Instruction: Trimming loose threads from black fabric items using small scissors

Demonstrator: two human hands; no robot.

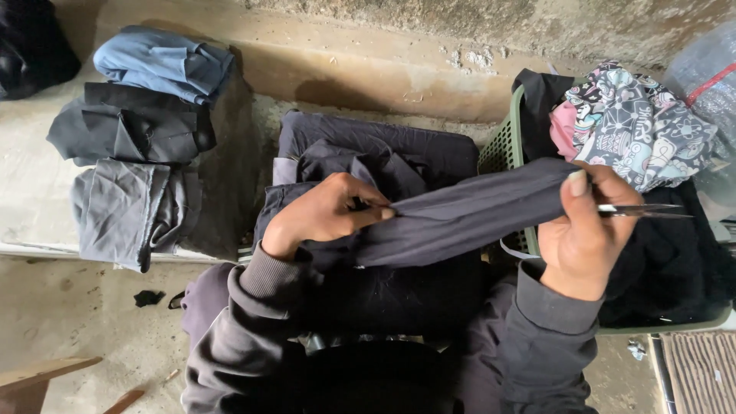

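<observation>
Both hands grip one strip of dark grey cloth (468, 218) and pull it taut between them, over the person's lap. At one end, the left hand (326, 215) has its fingers curled tight and pinched on the cloth, knuckles up. At the other end, the right hand (586, 234) clamps the cloth under its thumb, and the same fist also holds a pair of small scissors (644, 209), whose thin metal blades stick out to the right, closed or nearly so. The strip runs slightly uphill from left hand to right, with soft folds along its length.

Below and behind the strip lies a stack of dark folded garments (368, 153), resting in front of the person. Just to the right stands a green plastic basket (507, 149) with a perforated wall; it holds a patterned cloth in pink, grey and pale blue (640, 123) on top of black fabric (675, 268). On a pale ledge to the left sit a folded blue garment (161, 61), a black one (130, 126) and a grey one (126, 211), one just beside the next. A rough concrete wall (460, 46) rises behind them all. Small scraps of dark cloth (148, 297) lie on the floor near the person's left sleeve (230, 337)
</observation>
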